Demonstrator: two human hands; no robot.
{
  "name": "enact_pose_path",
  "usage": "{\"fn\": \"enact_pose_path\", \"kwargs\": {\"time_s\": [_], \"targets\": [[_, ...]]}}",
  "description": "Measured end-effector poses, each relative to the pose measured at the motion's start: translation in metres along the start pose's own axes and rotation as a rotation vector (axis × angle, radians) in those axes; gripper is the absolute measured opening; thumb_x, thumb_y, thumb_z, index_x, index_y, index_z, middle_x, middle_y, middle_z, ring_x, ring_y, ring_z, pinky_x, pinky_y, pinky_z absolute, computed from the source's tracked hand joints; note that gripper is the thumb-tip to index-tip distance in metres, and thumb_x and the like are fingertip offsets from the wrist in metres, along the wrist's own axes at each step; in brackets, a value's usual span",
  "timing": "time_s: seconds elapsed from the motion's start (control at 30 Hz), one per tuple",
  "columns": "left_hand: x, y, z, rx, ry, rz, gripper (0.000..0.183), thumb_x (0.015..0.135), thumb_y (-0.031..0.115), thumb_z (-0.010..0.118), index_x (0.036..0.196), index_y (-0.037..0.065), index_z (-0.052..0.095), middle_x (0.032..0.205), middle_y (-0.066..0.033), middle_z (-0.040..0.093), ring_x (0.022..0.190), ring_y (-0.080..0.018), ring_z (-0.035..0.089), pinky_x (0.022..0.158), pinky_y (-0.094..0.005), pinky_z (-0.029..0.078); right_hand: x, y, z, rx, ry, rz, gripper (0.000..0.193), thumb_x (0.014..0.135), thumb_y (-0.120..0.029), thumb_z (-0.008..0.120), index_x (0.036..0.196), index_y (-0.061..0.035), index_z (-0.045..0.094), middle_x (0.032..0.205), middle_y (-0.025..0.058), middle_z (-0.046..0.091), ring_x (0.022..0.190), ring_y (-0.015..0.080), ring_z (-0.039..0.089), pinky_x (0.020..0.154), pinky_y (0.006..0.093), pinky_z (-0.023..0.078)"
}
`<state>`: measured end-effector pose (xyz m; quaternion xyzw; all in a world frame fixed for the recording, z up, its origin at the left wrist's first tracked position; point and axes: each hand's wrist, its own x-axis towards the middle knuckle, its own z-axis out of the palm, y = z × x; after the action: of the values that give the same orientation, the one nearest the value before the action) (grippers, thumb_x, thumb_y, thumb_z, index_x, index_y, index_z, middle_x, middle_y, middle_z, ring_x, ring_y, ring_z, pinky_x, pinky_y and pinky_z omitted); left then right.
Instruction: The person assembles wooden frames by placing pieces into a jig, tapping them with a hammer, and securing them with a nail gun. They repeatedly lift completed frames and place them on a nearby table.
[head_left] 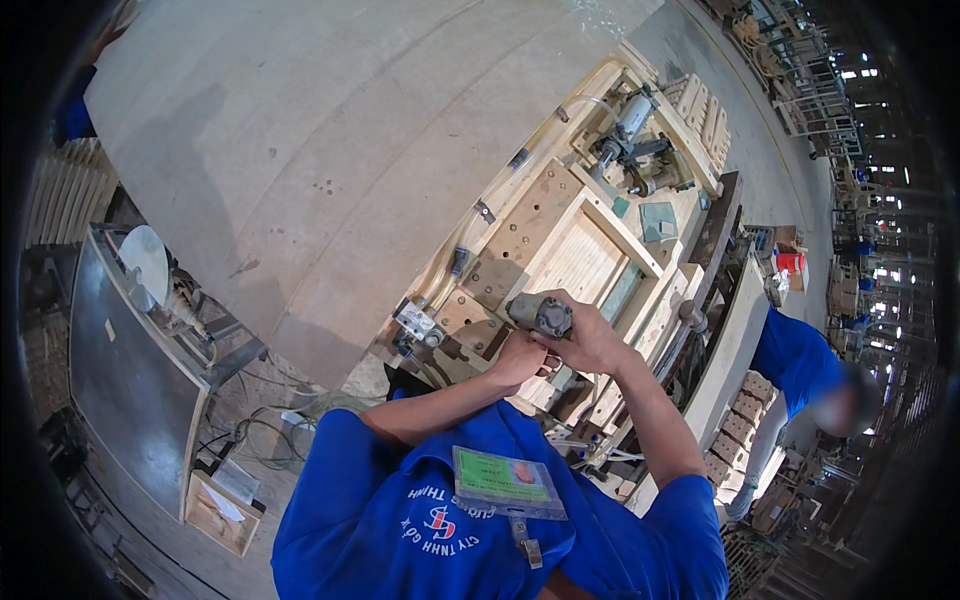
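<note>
My right hand [592, 340] is wrapped round a grey, round-bodied power tool [540, 313] held over the near end of a wooden work fixture. Its working tip is hidden from me. My left hand [522, 358] is closed just beside and below the tool, close to my right fingers. What those left fingers grip cannot be made out. Beyond the tool, a pale wooden frame with a slatted panel [578, 255] lies in the fixture, next to a drilled brown board [530, 220].
Air cylinders [632, 120] sit at the fixture's far end; a valve with hoses [418, 322] is at its near left. A dark-topped table [135, 370] stands at left, with cables [262, 425] on the floor. A co-worker in blue [795, 355] bends over stacked wooden pieces [742, 420] at right.
</note>
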<state>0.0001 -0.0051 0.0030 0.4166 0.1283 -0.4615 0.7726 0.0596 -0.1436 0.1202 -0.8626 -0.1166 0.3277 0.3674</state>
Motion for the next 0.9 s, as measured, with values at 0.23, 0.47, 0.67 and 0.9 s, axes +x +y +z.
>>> {"fn": "enact_pose_path", "kwargs": {"time_s": [0.23,0.47,0.67,0.9], "targets": [[-0.002,0.0,-0.001,0.078,0.032,0.039,0.028,0.105,0.006,0.053,0.13,0.001,0.066,0.116,-0.0092,0.071,0.099,-0.018,0.071,0.07,-0.0336,0.06,0.002,-0.001,-0.001,-0.019,-0.024,-0.026,0.053,0.097,-0.014,0.08,0.143,-0.0074,0.054,0.113,0.0177,0.078,0.107,0.0336,0.077,0.093,0.0407,0.059],[-0.002,-0.003,0.003,0.14,0.073,0.063,0.025,0.105,0.005,0.051,0.12,0.0,0.07,0.109,-0.0104,0.074,0.095,-0.0191,0.072,0.069,-0.0355,0.06,-0.001,-0.008,-0.001,-0.001,-0.028,0.078,0.058,0.091,-0.013,0.081,0.142,-0.0066,0.054,0.113,0.0231,0.076,0.111,0.0431,0.074,0.093,0.0456,0.059],[-0.04,0.021,0.011,0.643,0.084,0.21,0.032,0.106,0.032,0.066,0.108,0.002,0.076,0.094,-0.0129,0.078,0.085,-0.0258,0.074,0.081,-0.04,0.058,-0.065,0.001,0.008,0.162,0.297,0.13,0.054,0.098,-0.018,0.078,0.145,-0.0023,0.057,0.121,0.0178,0.076,0.111,0.0288,0.074,0.097,0.0409,0.058],[-0.125,0.117,-0.026,1.022,0.434,0.876,0.019,0.104,0.018,0.07,0.111,0.002,0.077,0.105,-0.0165,0.079,0.094,-0.0312,0.077,0.085,-0.0402,0.059,-0.229,0.012,0.02,0.577,0.819,0.556,0.03,0.1,-0.014,0.08,0.124,-0.0008,0.069,0.088,0.0002,0.07,0.073,0.0084,0.062,0.062,0.0277,0.05]]}}
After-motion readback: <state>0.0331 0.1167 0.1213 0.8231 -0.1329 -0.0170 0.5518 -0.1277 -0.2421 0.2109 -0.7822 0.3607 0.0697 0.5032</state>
